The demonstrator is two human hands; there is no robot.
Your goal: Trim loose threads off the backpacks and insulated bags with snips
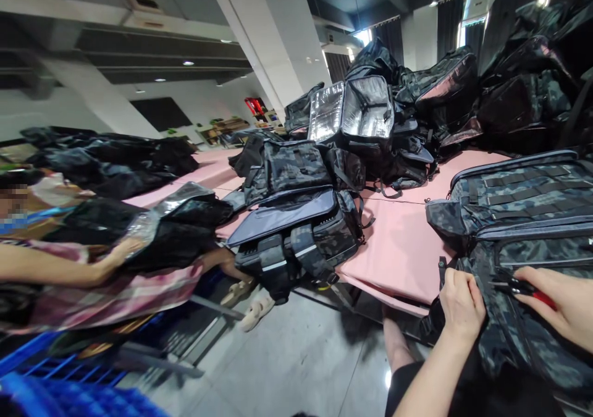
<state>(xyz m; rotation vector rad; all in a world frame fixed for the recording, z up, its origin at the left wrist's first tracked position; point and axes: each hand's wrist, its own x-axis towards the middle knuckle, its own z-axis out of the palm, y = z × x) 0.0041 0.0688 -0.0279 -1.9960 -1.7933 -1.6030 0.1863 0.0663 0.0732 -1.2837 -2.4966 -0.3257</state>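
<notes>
A dark camouflage backpack (523,231) lies at the right on the pink table (398,244), hanging over its near edge. My left hand (461,306) grips the fabric at the bag's lower corner, fingers curled and pinched on it. My right hand (563,306) rests on the bag's front and holds small red-handled snips (519,287), their dark tips pointing left over the fabric.
Several more camouflage bags (296,213) and open silver-lined bags (352,111) are piled across the table's middle and back. At the left a seated person holds a dark bag (176,231), an arm (69,269) stretched out. Blue crates (60,374) stand bottom left. Grey floor lies below.
</notes>
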